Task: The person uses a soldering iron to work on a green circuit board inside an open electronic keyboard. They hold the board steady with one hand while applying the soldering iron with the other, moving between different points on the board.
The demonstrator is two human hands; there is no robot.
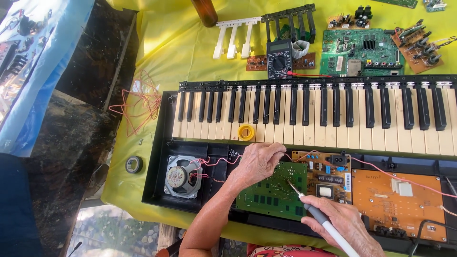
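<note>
An opened electronic keyboard [304,114] lies on the yellow-covered desk [171,47]. Inside it, the green circuit board [273,192] sits under the left hand [257,164], fingers curled together on its upper edge. The right hand [340,223], fingers clamped around a soldering iron [316,214], sets its tip on the board.

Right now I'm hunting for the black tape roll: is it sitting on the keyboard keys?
No, the black tape roll lies on the yellow cloth left of the keyboard case; the roll on the keys is yellow.

Speaker [182,176] left of circuit board [273,191] (both below the keys [314,124]).
</note>
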